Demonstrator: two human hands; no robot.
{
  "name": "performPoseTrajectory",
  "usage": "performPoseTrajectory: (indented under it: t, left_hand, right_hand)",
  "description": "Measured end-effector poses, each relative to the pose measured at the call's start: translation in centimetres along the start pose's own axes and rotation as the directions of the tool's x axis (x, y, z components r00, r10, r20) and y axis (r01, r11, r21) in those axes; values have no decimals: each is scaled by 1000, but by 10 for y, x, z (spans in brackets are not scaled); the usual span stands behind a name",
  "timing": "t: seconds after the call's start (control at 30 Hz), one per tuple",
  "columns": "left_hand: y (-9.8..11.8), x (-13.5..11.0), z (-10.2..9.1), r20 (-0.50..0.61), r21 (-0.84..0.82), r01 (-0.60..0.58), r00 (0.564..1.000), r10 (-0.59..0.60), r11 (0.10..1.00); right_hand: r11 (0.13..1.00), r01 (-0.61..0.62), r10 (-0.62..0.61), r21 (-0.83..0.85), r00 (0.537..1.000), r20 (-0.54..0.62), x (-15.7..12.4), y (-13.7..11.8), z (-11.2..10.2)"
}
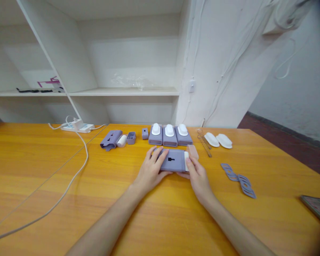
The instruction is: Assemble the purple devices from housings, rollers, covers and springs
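Note:
Both of my hands hold a purple rectangular case (173,160) with a dark slot on its top, lying on the orange wooden table (69,185). My left hand (150,170) grips its left end with fingers curled over the top. My right hand (198,177) grips the right end, where a white end piece and a pale pink cap (192,151) sit. Just behind stand three purple units with white oval tops (170,135) in a row.
A purple shell (110,139), a white roller (121,140) and small purple caps (131,137) lie to the back left. Two white ovals (218,140), thin springs (204,142) and flat purple gaskets (238,179) lie right. A white power strip (77,126) trails cables left. Shelves behind.

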State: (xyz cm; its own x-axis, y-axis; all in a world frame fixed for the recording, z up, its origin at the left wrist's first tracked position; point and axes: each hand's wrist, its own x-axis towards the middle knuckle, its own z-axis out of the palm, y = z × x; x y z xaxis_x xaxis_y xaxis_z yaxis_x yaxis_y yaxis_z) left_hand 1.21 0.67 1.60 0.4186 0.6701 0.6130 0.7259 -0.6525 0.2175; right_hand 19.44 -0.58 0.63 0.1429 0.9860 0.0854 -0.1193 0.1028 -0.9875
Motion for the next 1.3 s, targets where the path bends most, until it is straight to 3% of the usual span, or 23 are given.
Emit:
performPoseTrajectory:
  t: [0.5,0.67,0.8,0.9,1.0,1.1,1.2,1.27,1.3]
  left_hand:
    - [2,0,0,29,-59,114,993,-112,992]
    - [5,1,-1,66,-29,40,997,-38,999]
    - [4,1,-3,2,3,78,997,-78,997]
    - [0,0,-4,-55,10,139,989,-138,990]
    - [-3,0,-3,-43,38,127,991,-126,991]
    - [-4,-1,-3,-36,50,135,990,-134,990]
    - [-2,-1,-4,-29,55,135,991,-134,989]
    - [-1,-1,-5,-33,53,137,990,-136,989]
    - [-1,-1,-5,-36,51,140,990,-138,989]
  right_hand:
    - [997,-12,5,78,996,94,-6,-9,3]
    - [999,17,-21,36,996,92,-4,-6,1]
    - [970,-124,122,211,992,23,1,-6,-7]
    - [923,-234,228,305,972,56,1,-10,-8]
    - [937,-223,188,268,971,149,-3,-10,-2]
    - [959,-177,142,221,976,164,-7,-6,2]
    - [993,-54,51,104,998,33,-6,-4,-3]
    - [990,101,-110,-95,989,-99,-1,-5,-10]
    - [955,186,-225,-231,962,-153,2,-6,-15]
